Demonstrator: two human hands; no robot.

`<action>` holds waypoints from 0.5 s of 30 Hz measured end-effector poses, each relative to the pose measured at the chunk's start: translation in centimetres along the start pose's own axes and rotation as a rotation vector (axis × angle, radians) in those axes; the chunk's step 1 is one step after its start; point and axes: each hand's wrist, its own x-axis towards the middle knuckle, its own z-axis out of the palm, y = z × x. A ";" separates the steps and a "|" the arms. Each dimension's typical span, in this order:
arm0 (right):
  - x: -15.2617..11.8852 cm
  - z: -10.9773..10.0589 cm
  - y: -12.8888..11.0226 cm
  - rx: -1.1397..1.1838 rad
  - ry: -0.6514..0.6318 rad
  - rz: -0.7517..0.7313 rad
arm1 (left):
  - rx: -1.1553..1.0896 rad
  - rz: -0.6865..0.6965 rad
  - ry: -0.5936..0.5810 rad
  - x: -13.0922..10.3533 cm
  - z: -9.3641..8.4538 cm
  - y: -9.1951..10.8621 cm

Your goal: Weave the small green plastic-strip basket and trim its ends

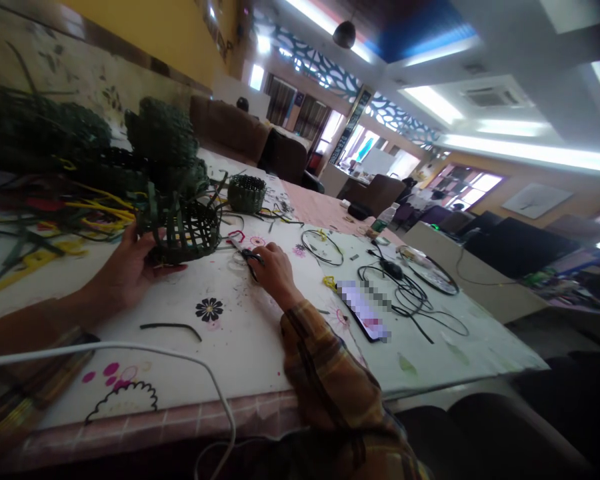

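Note:
My left hand (130,267) is wrapped round the lower left side of a dark green woven basket (193,230), whose loose strip ends stick up. To its right, my right hand (275,270) has its fingers closed on the dark handles of scissors (253,257); their blades point up and left, beside a small red loop (236,237) on the table. A small finished-looking green basket (247,193) stands behind. A cut green strip (171,327) lies in front of the hands.
Piled green baskets (160,130) and yellow strips (105,207) fill the back left. On the right lie a phone (363,310), coiled black cable (405,290) and a bottle (384,220). A white cable (130,345) crosses the front left.

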 end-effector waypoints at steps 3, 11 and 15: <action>-0.7 0.6 -1.5 0.210 0.063 -0.233 | -0.037 -0.037 0.007 -0.2 0.1 -0.1; -0.5 0.1 -0.7 -0.009 -0.021 0.084 | -0.078 -0.125 0.086 -0.2 0.1 -0.3; 0.0 -0.1 1.2 -0.067 -0.157 0.169 | -0.078 -0.158 0.100 0.2 -0.5 -0.4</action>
